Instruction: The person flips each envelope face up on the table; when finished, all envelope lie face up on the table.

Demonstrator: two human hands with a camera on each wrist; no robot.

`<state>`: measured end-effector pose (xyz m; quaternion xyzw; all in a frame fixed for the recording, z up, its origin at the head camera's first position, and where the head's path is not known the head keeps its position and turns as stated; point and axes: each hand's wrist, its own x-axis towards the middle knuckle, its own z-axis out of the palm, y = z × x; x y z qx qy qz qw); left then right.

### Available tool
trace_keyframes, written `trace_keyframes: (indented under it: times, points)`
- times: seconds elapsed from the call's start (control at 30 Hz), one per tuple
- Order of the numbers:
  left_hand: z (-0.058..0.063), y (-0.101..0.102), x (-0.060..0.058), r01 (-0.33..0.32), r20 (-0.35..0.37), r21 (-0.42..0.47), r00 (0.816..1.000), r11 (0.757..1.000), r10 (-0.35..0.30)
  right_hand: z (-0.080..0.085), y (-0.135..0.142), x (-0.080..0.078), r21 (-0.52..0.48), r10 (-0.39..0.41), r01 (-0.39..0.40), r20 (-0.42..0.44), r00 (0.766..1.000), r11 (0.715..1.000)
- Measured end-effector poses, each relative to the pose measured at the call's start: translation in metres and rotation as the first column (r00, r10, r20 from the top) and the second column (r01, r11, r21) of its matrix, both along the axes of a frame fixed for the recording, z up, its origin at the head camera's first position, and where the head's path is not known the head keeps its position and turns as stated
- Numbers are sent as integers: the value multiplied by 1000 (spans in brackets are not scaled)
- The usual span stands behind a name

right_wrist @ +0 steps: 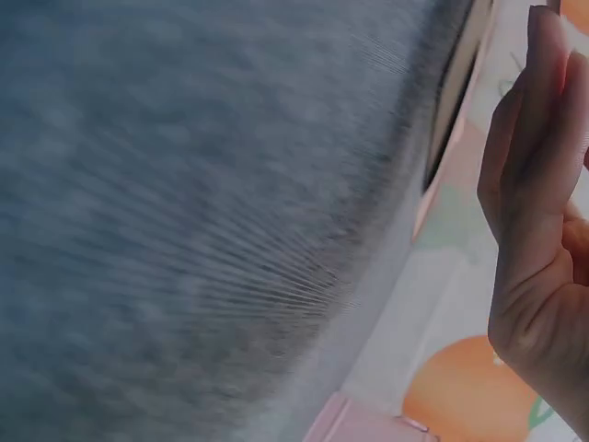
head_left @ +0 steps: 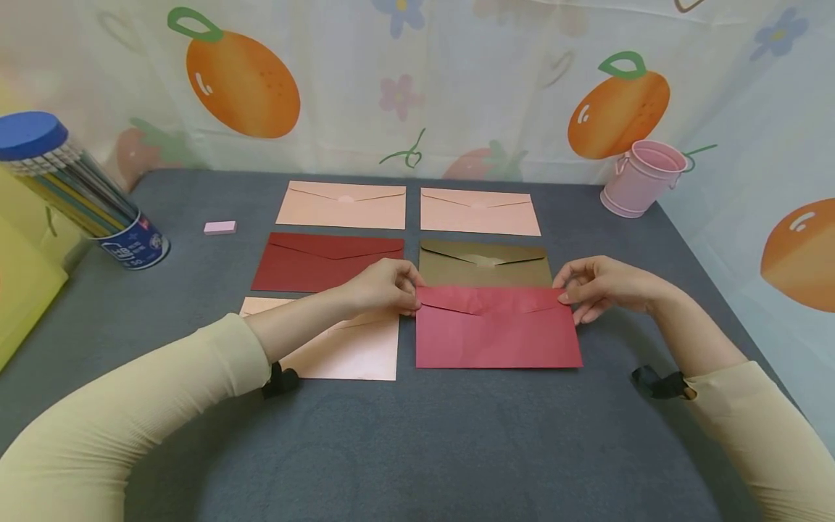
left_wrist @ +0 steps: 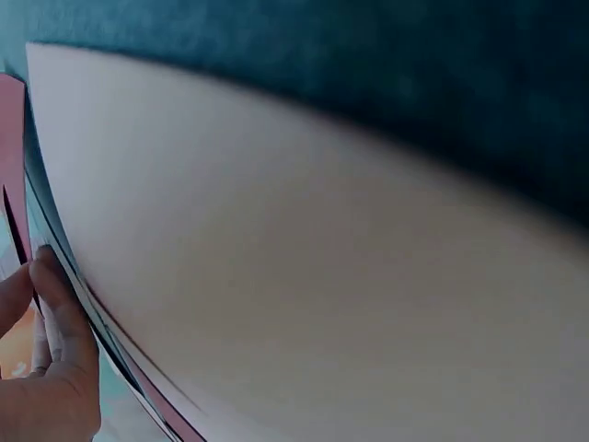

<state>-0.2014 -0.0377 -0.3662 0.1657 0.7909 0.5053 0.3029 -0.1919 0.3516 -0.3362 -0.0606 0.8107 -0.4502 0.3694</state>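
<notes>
A bright red envelope (head_left: 497, 337) lies flap side up at the front right of a two-column layout, its top edge overlapping the gold envelope (head_left: 485, 272). At its upper left corner my left hand (head_left: 386, 286) pinches the edge between thumb and fingers. My right hand (head_left: 607, 288) pinches the upper right corner. Under my left forearm sits a pale pink envelope (head_left: 352, 355), partly covered; it fills much of the left wrist view. Behind it is a dark red envelope (head_left: 313, 262). Two more pale pink envelopes, a left one (head_left: 342, 210) and a right one (head_left: 479, 217), form the back row.
A blue-lidded tub of pencils (head_left: 133, 243) stands at the left, near a small pink eraser (head_left: 219, 228). At the back right corner is a pink bucket (head_left: 642, 177). A fruit-print curtain (head_left: 339, 94) hangs behind the grey table (head_left: 404, 449). Something yellow (head_left: 26, 275) borders the left side.
</notes>
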Motion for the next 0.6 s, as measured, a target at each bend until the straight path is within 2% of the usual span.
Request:
trace_keyframes:
  times: [0.17,0.33,0.6]
  points:
    - [0,1,4,18,-103,-99,994,995,-28,-6,-2,3,6,11,-12,18,1000,1000]
    - [-3,3,6,35,-227,-189,971,981,-79,-7,-6,6,71,44,-45,9,999,996]
    - [-3,4,8,52,-263,-234,958,971,-114,-7,-12,8,148,53,-51,-9,999,988]
